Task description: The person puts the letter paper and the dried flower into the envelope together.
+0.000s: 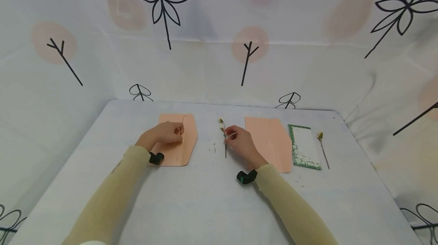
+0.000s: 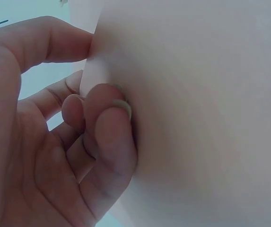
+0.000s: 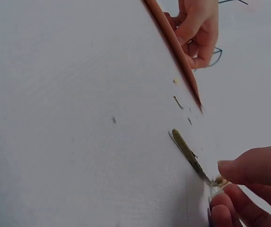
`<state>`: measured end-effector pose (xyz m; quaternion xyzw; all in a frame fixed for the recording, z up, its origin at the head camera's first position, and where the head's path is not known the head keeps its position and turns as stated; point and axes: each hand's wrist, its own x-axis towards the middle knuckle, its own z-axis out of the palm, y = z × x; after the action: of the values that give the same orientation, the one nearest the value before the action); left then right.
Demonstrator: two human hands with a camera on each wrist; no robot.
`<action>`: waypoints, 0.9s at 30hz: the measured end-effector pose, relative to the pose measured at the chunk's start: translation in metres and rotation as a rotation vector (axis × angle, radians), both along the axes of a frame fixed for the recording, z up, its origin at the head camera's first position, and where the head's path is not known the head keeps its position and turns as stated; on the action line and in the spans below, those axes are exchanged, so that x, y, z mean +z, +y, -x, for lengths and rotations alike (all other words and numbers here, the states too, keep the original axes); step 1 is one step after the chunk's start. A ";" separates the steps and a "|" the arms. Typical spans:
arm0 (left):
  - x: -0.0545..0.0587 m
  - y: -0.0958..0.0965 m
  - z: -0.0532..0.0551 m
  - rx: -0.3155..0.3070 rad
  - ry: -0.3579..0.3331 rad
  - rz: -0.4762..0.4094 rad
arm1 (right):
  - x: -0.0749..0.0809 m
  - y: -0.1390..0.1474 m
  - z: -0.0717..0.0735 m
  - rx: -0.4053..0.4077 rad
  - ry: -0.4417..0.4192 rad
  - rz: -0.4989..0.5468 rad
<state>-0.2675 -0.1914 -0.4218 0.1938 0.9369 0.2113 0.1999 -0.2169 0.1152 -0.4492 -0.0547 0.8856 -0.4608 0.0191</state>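
In the head view my right hand pinches a thin dried flower with small yellowish heads at its far end. The right wrist view shows its brown-green stem close over the white table, the thumb and fingertips around it. My left hand is over a peach envelope on the left, fingers loosely curled. Up close in the left wrist view, the fingertips of my left hand are right at the envelope's surface, with nothing seen held between them.
Right of my right hand lie a second peach envelope, a white card with a green floral border and another dried flower. Small plant crumbs lie between the left envelope and the flower. A patterned cloth backdrop stands behind the table.
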 end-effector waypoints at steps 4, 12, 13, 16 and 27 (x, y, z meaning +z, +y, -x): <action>0.000 0.000 0.000 -0.011 0.006 -0.003 | -0.002 0.000 0.002 -0.006 0.004 -0.040; -0.001 0.000 0.001 -0.010 -0.004 -0.005 | -0.004 -0.003 0.006 -0.032 0.003 -0.100; -0.001 0.000 0.000 -0.011 -0.005 -0.003 | -0.004 -0.004 0.007 -0.034 0.004 -0.107; 0.001 0.000 -0.001 -0.009 -0.012 -0.001 | -0.003 -0.006 0.006 -0.040 0.003 -0.129; 0.003 0.001 -0.001 -0.001 -0.019 -0.002 | 0.006 -0.011 0.010 -0.004 -0.005 -0.283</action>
<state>-0.2663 -0.1905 -0.4192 0.1927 0.9346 0.2142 0.2086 -0.2267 0.1037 -0.4432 -0.0487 0.9418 -0.3314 0.0281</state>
